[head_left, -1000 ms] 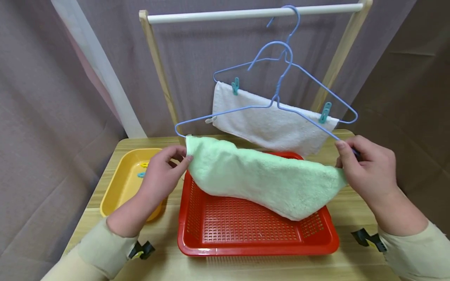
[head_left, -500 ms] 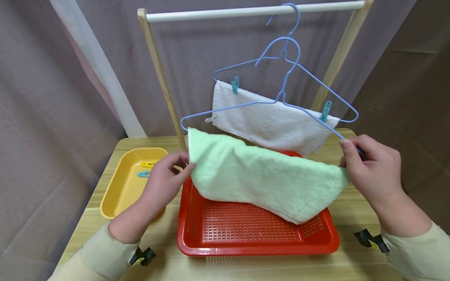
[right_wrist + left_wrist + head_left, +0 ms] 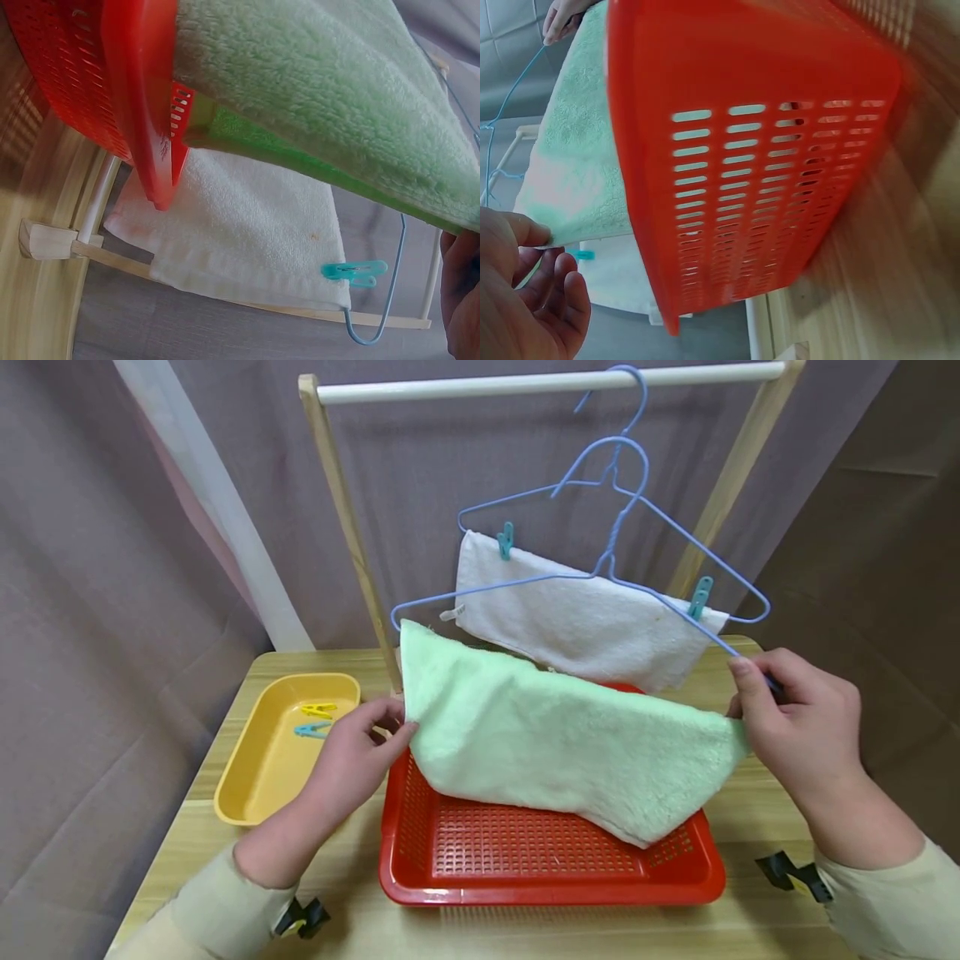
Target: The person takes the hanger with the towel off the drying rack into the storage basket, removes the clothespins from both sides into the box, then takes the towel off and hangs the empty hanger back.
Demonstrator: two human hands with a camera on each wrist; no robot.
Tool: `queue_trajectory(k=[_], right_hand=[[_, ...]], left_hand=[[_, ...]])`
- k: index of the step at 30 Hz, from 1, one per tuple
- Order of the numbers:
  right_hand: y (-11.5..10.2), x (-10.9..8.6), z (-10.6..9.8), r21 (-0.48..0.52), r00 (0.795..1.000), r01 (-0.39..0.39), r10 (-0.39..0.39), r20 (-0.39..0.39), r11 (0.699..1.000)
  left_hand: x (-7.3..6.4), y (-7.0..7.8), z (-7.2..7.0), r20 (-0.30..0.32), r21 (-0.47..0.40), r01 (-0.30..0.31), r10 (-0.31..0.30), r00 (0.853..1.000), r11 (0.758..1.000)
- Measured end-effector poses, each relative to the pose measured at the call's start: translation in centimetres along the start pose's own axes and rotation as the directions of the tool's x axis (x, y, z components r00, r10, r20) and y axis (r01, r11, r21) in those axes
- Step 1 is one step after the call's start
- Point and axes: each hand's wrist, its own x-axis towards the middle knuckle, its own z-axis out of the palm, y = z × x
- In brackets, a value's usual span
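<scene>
A light green towel [image 3: 555,735] drapes below a blue wire hanger [image 3: 517,582], over the red basket [image 3: 551,893]. My left hand [image 3: 363,747] pinches the towel's left edge between thumb and fingers, as the left wrist view also shows. On the other side my right hand [image 3: 798,714] grips the hanger's right arm end together with the towel's right corner. The hanger's hook points up, free of the rack. Folded over, the towel [image 3: 315,82] shows its underside in the right wrist view. Its top left corner lies just under the hanger's left end.
Behind, a white towel [image 3: 555,610] hangs from a second blue hanger [image 3: 697,547] with two teal clothespins [image 3: 701,597], on the white rail [image 3: 465,387] of a wooden rack. A yellow tray [image 3: 251,777] at left holds a yellow clothespin [image 3: 318,710] and a blue one [image 3: 311,729].
My left hand has slid slightly down the towel's left edge, and the towel's top left corner has risen toward the hanger. The held hanger has shifted a little right and up.
</scene>
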Motion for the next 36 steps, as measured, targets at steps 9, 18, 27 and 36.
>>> queue_trajectory(k=[9,18,27,36], right_hand=[[-0.2,-0.1,-0.3,0.031,1.000,-0.014,0.014,0.008,0.999],[0.2,-0.4,-0.3,0.034,0.999,0.023,-0.024,0.026,0.999],[0.6,-0.5,-0.1,0.075,0.996,0.090,-0.091,0.016,0.993],[0.6,-0.6,-0.1,0.086,0.995,0.094,-0.096,0.023,0.992]], left_hand=[[0.0,-0.3,0.4,0.011,-0.005,0.016,-0.016,1.000,1.000],[1.4,-0.2,0.0,-0.023,-0.077,0.018,-0.020,1.000,0.997],[2.7,1.3,-1.6,-0.116,-0.135,0.006,-0.022,0.993,0.991],[3.1,1.9,-2.4,-0.164,-0.136,-0.043,0.020,0.986,0.990]])
